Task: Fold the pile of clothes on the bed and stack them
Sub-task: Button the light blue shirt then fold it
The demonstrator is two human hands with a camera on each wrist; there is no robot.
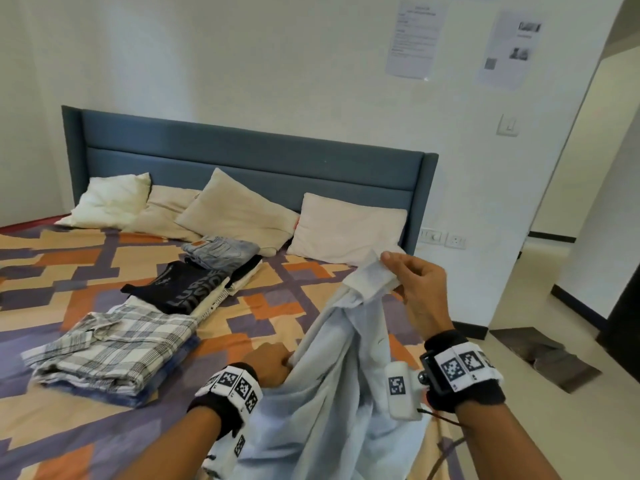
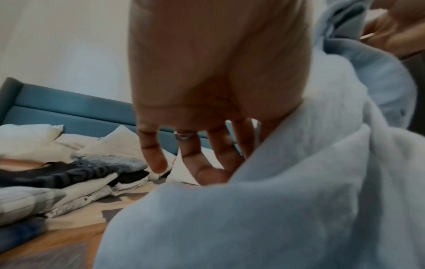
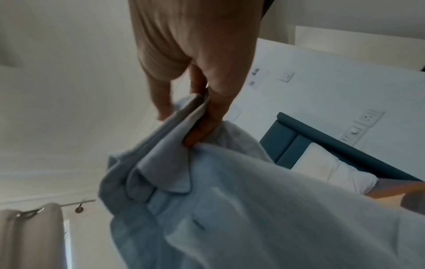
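The right hand (image 1: pixel 417 289) pinches the pale blue shirt (image 1: pixel 332 393) by its collar at three o'clock; the left hand (image 1: pixel 272 362) grasps its fabric lower. Folded clothes (image 1: pixel 114 348) lie stacked on the bed (image 1: pixel 263 327) at nine o'clock.

Readable text is limited. On the dark folded T-shirt (image 1: pixel 188 287), at 10 o'clock from my left hand (image 1: pixel 272 360), large grey block letters run across the top face; I can make out fragments such as "LUR" and "SIO", but the full word is not legible. The left wrist view shows the same print blurred.

Two printed paper sheets (image 1: pixel 415 38) hang on the wall at 12 o'clock from my right hand (image 1: pixel 417 289); their lines are too small to read. The right sheet carries a small square code.

My wristbands (image 1: pixel 465 367) carry black-and-white square marker patterns, without letters or numbers.
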